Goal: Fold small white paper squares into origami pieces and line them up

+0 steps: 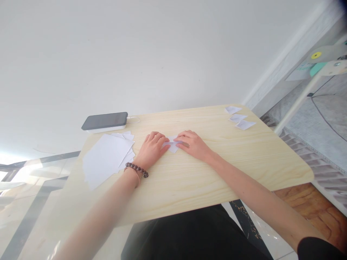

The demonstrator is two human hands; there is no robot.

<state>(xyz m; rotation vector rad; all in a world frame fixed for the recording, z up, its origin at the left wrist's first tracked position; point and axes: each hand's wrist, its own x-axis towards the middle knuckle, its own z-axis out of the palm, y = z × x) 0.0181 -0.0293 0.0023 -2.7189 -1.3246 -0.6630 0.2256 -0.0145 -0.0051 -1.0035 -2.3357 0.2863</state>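
Note:
A small sheet of white paper (173, 147), partly folded, lies on the table between my hands. My left hand (154, 146) is closed on its left side, thumb below and fingers above. On its right side my right hand (193, 144) pinches the paper in the same way. A fold stands up slightly along the line between the two thumbs. The fingers cover both ends of the paper. Left of my left hand is a loose stack of white paper sheets (105, 155).
Three folded paper pieces (245, 124) lie in a row at the table's far right. A phone (105, 121) with a white cable rests on a white block at the back left. Behind the wooden table (217, 180) is a white wall. A metal stand (298, 95) rises at right.

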